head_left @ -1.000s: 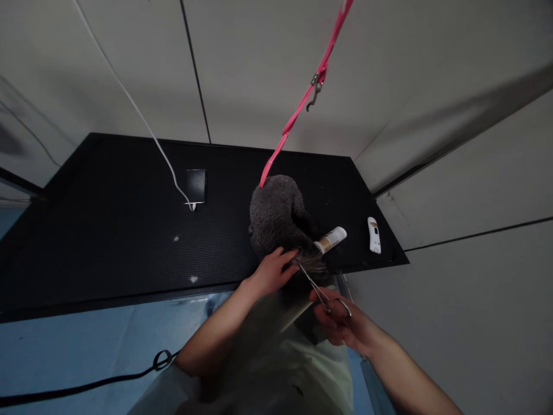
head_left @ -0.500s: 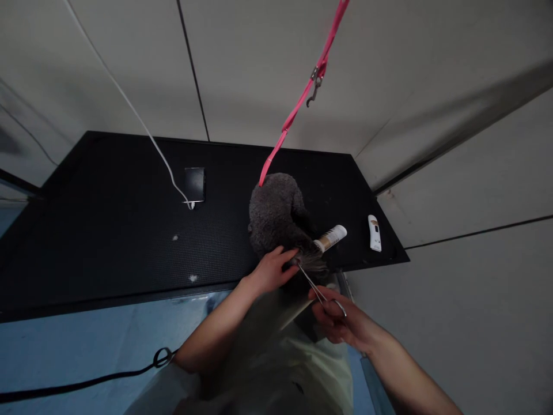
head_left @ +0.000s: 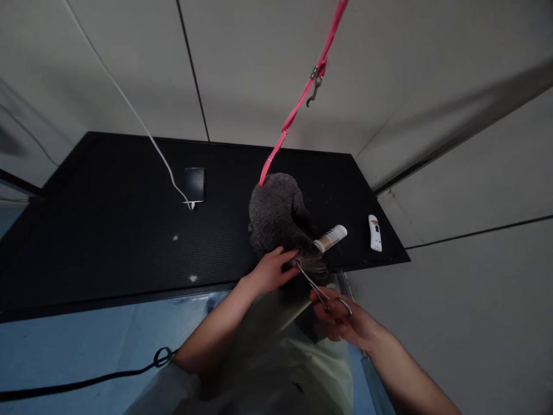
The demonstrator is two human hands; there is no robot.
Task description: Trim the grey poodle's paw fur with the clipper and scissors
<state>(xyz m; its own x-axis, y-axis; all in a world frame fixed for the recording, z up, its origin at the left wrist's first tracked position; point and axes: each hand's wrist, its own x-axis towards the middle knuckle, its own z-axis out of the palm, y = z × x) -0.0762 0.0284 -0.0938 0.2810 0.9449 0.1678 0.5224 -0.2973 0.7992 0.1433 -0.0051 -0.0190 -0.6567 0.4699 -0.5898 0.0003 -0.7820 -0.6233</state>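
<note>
A dog (head_left: 276, 210) with short, curly grey fur lies curled near the table's front edge. My left hand (head_left: 273, 271) is pressed to its near end, thumb and fingers closed around longer, paler hair; which body part this is I cannot make out. In my right hand (head_left: 339, 317) is a slim metal hemostat (head_left: 311, 282) with ring handles, held by the rings. Its short tip meets the hair right beside my left thumb and fingertips. Just beyond lies a white bottle (head_left: 332, 238) with a brown label, on its side against the dog's fur.
A pink lead (head_left: 296, 109) with a metal clip runs down to the dog. On the black table (head_left: 108, 230) are a white clipper (head_left: 375, 233), a dark phone-like device (head_left: 195, 184) with a white cable (head_left: 129, 106), and small fur tufts (head_left: 193, 278). A wall rises behind.
My right hand and the hemostat's ring handles have shifted slightly to the right, while the tip stays at the same spot. My left hand and the dog look unmoved.
</note>
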